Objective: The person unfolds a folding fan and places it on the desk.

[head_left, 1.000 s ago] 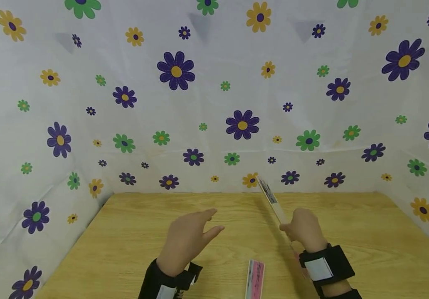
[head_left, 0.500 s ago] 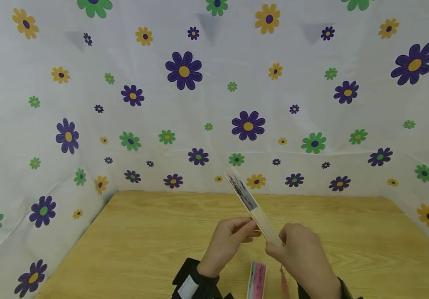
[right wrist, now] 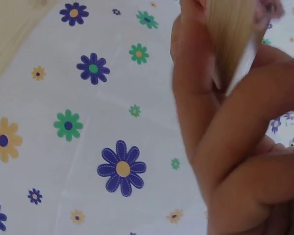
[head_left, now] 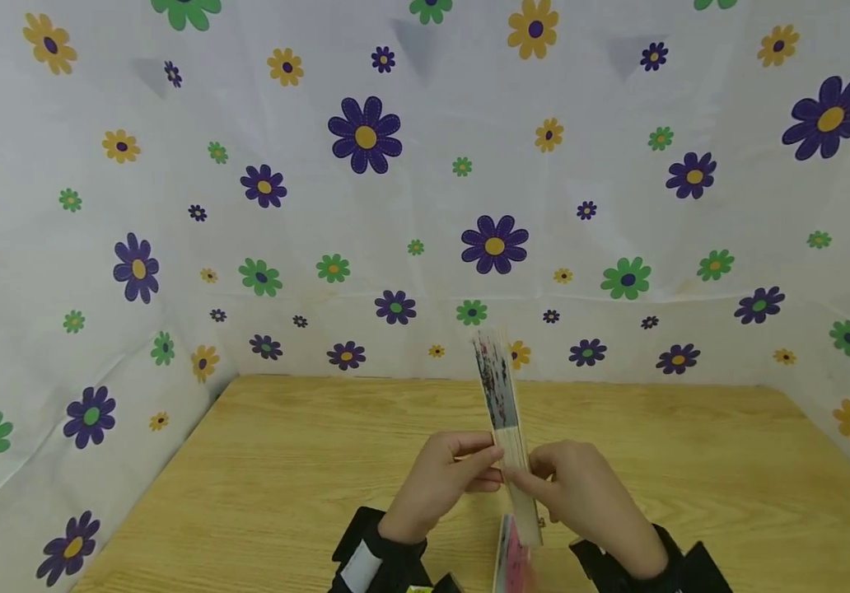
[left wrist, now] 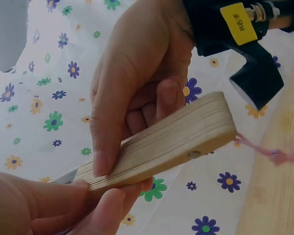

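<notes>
Closed folding fan of pale wooden slats with dark printed paper at the top now upright, nearly vertical, above the middle of the light wood-grain table; half a second ago tilted left, a second ago in the right hand alone. Left hand now joined on it, pinching the slat stack from the left with thumb and fingertips. Right hand gripping the slats from the right, fingers curled round the lower part. Reads as two-handed hold set up, fan squared for working the slats, not yet spread.

Left wrist view: slat stack flat, layered, smooth pale wood, rounded at the pivot end with a small rivet; pink tassel cord trailing off it. Right wrist view blurred, slat edges only just legible between the fingers, so exact finger placement there probably a pinch, hard to confirm.

Second closed fan, pink-faced, lying flat on the table near the front edge, below the hands, apart from them. White sheet printed with purple, green and yellow flowers as backdrop and side walls. Black wrist straps on both arms.
</notes>
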The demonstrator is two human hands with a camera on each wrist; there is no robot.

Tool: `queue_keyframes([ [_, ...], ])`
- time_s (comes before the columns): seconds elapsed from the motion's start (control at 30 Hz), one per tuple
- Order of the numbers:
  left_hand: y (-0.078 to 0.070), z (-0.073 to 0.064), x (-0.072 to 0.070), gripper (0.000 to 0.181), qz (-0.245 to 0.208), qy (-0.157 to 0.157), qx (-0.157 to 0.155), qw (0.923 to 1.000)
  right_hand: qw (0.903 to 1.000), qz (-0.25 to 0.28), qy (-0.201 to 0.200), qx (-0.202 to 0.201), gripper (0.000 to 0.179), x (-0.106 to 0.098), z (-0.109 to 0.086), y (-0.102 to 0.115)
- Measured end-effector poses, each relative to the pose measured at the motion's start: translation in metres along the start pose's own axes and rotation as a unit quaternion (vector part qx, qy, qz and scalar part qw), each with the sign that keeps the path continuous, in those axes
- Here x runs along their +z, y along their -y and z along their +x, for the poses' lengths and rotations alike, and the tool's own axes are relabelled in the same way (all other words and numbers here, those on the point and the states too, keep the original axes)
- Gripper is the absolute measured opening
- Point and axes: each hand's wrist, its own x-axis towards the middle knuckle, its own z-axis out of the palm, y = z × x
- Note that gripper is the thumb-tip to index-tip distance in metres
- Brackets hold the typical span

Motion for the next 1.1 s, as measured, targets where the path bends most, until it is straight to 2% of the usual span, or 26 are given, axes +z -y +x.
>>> queue_keyframes([
  [0.13, -0.0021, -0.0006, -0.0003, 0.024, 0.039, -0.022, 0.021, 0.9988, 0.9985, 0.051, 0.011, 0.018, 0.027, 0.0018, 0.0026, -0.0020],
  [0.3, -0.0048, -0.0015, -0.0018, 0.024, 0.064, -0.028, 0.031, 0.9971, 0.9964, 0.081, 0.005, 0.026, 0.019, 0.0036, 0.0030, -0.0023],
  [0.6, -0.0050, -0.0010, -0.0029, 0.023, 0.054, -0.042, 0.028, 0.9973, 0.9973, 0.044, -0.031, 0.049, 0.021, 0.0050, 0.0037, 0.0006],
  [0.83, -0.0054, -0.0003, -0.0036, 0.022, 0.053, -0.042, 0.027, 0.9973, 0.9970, 0.040, -0.040, 0.054, 0.024, 0.0056, 0.0040, 0.0009],
  [1.1, -0.0073, -0.0011, -0.0045, 0.021, 0.064, -0.042, 0.022, 0.9968, 0.9958, 0.016, -0.070, 0.056, 0.030, 0.0064, 0.0038, 0.0009],
])
